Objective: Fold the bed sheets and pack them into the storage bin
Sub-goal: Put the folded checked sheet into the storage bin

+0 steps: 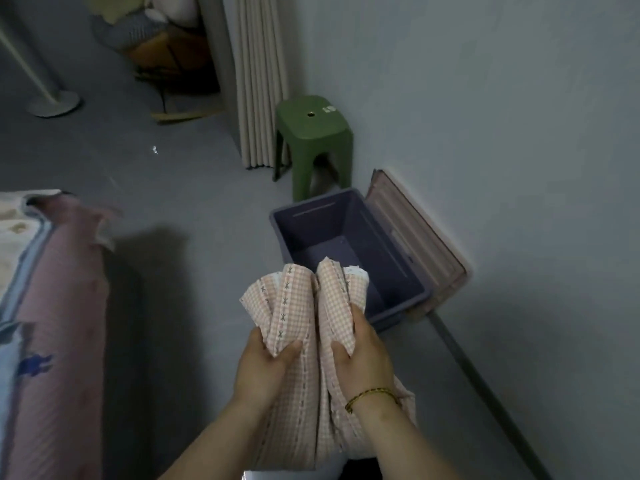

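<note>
Head view showed the left hand (pixel 266 362) and the right hand (pixel 363 351) side by side at six o'clock, each with fingers and thumb curled tight round a bunch of the pink checked bed sheet (pixel 294 299); the sheet looked gathered rather than squarely folded, its upper folds fanning toward twelve o'clock and its lower part hanging down between the forearms; the fold tips overlapped the near corner of the purple storage bin (pixel 311 230), which stood open on the floor at about one o'clock from the hands; a pink lid (pixel 419 237) leaned on the wall along the bin's three o'clock side. The likely trouble was the loose bundle; once let go, the uneven folds could spring apart and spill over the rim; the hanging tail could drag on the floor or snag the near edge on the way in; a wide swing toward three o'clock might knock the propped lid down across the opening.
</note>
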{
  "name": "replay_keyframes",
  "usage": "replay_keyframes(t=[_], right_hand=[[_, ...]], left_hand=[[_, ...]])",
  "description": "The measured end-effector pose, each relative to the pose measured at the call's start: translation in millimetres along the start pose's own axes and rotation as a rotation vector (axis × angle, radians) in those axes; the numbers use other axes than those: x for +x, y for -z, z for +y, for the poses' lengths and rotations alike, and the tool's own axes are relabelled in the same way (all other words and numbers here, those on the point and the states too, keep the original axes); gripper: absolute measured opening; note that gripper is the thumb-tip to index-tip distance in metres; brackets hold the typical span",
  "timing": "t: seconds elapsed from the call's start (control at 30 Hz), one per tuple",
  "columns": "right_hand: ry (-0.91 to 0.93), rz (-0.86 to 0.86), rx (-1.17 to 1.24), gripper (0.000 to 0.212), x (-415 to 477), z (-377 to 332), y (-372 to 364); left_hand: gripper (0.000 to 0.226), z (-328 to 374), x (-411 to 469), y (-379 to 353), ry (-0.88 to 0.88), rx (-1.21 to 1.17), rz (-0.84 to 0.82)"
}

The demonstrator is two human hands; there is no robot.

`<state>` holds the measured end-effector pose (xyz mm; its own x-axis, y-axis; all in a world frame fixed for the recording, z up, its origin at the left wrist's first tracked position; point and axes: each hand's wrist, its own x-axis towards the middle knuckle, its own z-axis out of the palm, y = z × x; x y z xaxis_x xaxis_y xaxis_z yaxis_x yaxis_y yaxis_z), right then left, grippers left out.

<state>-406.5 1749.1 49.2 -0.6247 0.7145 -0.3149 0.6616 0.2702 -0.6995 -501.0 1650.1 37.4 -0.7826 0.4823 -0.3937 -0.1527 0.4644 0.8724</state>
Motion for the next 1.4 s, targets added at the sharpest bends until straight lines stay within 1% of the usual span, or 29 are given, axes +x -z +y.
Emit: replay_keyframes(t=[0.1,0.2,0.27,0.33,0.37,0.4,0.43,0.47,0.5,0.6,0.63,0.67,0.7,0.73,0.8,0.9,0.97,1.07,1.17,1.27,1.4], right_hand=[[-0.041,-0.046,0.084,0.060,52.3,53.4,30.6],[-0.095,-0.060,0.132,0.052,108.0,88.0,57.5],[-0.114,-0.057,0.162,0.047,149.3,104.2,73.2],[-0.123,-0.066,0.193,0.044,195.6,115.9,83.6],[-0.113,-0.068,0.208,0.043,215.1,117.4,87.0],[-0.103,-0.072,0.230,0.042,236.1,119.5,87.7],[-0.087,-0.064,0.242,0.040,255.6,119.8,87.9],[-0.070,-0.064,0.245,0.039,278.7,123.6,86.0],[-0.056,-0.045,0.241,0.038,299.2,126.2,85.4],[0.025,0.007,0.177,0.037,365.7,149.8,69.0],[0.053,0.037,0.149,0.037,383.8,157.7,61.4],[0.082,0.046,0.129,0.036,407.4,176.5,41.2],[0.102,0.069,0.117,0.036,414.5,179.3,39.6],[0.105,0.068,0.118,0.037,428.0,196.7,21.3],[0.068,0.062,0.143,0.037,445.8,222.2,-1.0],[-0.083,-0.039,0.171,0.035,469.4,257.7,-39.6],[-0.153,-0.100,0.115,0.035,481.5,280.0,-61.6],[-0.239,-0.132,0.058,0.035,497.7,303.2,-87.1],[-0.302,-0.135,0.054,0.035,515.3,313.9,-100.3],[-0.364,-0.178,0.086,0.037,531.1,327.0,-117.1],[-0.386,-0.234,-0.032,0.038,553.6,357.6,-145.5]], left_hand=[[0.034,7.8,32.2,-59.9,0.084,-0.033,0.019],[0.022,12.8,66.2,-87.9,0.151,-0.110,0.085],[0.012,7.7,94.1,-97.7,0.212,-0.159,0.160],[0.016,-1.3,125.5,-108.9,0.262,-0.190,0.233],[0.014,-5.6,139.2,-112.7,0.284,-0.211,0.257],[0.006,-9.8,154.1,-118.0,0.295,-0.231,0.270],[0.006,-11.9,170.0,-123.7,0.291,-0.232,0.283],[0.013,-14.8,188.9,-132.6,0.281,-0.247,0.297],[0.016,-16.8,206.5,-142.0,0.260,-0.256,0.314],[0.016,-31.1,270.3,-182.3,0.171,-0.249,0.369],[0.022,-37.1,290.0,-196.9,0.147,-0.239,0.378],[0.027,-58.5,313.8,-215.0,0.130,-0.230,0.377],[0.031,-61.9,323.8,-223.1,0.128,-0.223,0.369],[0.033,-83.7,341.3,-235.9,0.138,-0.239,0.346],[0.036,-118.5,364.9,-252.7,0.209,-0.259,0.306],[0.034,-176.3,400.1,-269.3,0.387,-0.217,0.293],[0.032,-210.1,421.7,-281.7,0.499,-0.208,0.284],[0.039,-240.4,447.7,-297.0,0.609,-0.160,0.298],[0.041,-257.1,465.9,-304.8,0.599,-0.104,0.310],[0.040,-275.8,477.2,-311.3,0.581,-0.068,0.287],[0.042,-310.6,484.4,-324.4,0.622,-0.062,0.297]])
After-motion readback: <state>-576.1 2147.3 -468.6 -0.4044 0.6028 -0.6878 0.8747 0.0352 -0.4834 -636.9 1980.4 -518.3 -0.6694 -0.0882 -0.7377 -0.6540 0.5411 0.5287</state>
